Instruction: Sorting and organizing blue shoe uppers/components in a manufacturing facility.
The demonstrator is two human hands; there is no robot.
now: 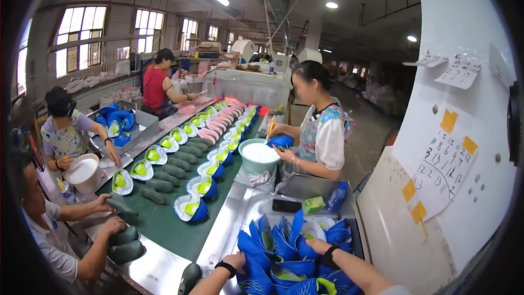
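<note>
A heap of blue shoe uppers (pixel 288 248) with yellow-green linings lies in the metal tray below me. My left hand (pixel 236 261), with a black band at the wrist, is closed on the edge of a blue upper at the heap's left side. Across the heap, my right hand (pixel 321 247) grips an upper near one with a pale lining (pixel 314 230); a dark band circles that wrist too. The fingertips of both hands are partly hidden by the uppers.
A green conveyor (pixel 169 213) on my left carries uppers and dark shoe lasts (pixel 164 176). By the tray's far edge lie a phone (pixel 286 206) and a green packet (pixel 314 203). Co-workers sit along both sides; one brushes an upper beside a white-filled basin (pixel 259 155).
</note>
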